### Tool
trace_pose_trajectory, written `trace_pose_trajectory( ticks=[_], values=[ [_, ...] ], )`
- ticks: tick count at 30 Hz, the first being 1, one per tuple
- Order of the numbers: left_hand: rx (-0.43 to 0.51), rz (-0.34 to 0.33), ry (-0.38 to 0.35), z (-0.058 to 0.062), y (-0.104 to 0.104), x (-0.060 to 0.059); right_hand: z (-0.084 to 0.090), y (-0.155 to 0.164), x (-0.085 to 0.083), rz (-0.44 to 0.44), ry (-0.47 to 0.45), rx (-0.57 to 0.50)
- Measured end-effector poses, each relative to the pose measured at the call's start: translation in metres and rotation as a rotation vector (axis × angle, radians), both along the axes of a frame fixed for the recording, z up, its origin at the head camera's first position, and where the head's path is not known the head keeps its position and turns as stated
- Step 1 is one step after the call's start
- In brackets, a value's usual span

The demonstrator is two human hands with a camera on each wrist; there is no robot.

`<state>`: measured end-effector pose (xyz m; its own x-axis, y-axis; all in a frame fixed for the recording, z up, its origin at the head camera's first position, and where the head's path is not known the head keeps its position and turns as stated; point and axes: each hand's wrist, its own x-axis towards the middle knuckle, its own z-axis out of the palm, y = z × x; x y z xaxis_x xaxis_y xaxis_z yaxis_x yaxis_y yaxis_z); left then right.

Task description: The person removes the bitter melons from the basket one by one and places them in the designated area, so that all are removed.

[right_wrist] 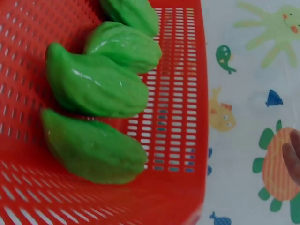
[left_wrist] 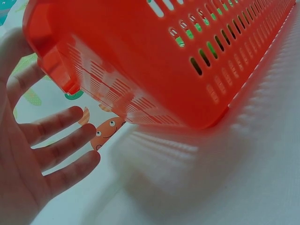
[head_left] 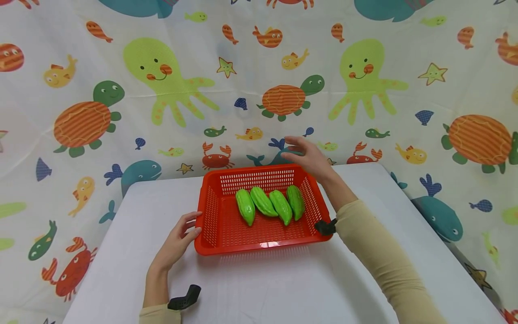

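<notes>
A red plastic basket (head_left: 251, 245) with slotted walls sits on the white table. Inside it, several glossy green bitter melons (head_left: 263, 202), ridged and tapered, lie side by side toward the far right; the right wrist view shows these melons (right_wrist: 96, 86) close up. At the basket's left end, my left hand (head_left: 180, 238) pinches the rim lightly between thumb and index finger. In the left wrist view its other fingers (left_wrist: 65, 145) stretch out below the rim. My right hand (head_left: 309, 157) hovers over the far right corner, fingers loosely bent, holding nothing.
The white table (head_left: 162, 198) extends on both sides of the basket. Behind it hangs a cloth (head_left: 243, 45) printed with sea animals. A black wrist mount (head_left: 185, 298) is on the left wrist, and another mount (head_left: 325, 227) is by the right sleeve.
</notes>
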<state>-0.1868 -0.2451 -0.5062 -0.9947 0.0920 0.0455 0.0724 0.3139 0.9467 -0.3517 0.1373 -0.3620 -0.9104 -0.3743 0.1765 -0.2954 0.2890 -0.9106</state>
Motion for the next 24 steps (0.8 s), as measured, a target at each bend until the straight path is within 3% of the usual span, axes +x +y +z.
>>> trace_pose_trajectory(
  ticks=[8, 24],
  values=[
    [-0.005, 0.001, -0.001, 0.0, 0.0, 0.0, -0.002, -0.022, 0.007, 0.052, -0.049, 0.023],
    [-0.002, -0.006, 0.016, 0.0, -0.001, -0.001, -0.021, -0.048, -0.002, 0.137, -0.047, -0.001]
  ],
)
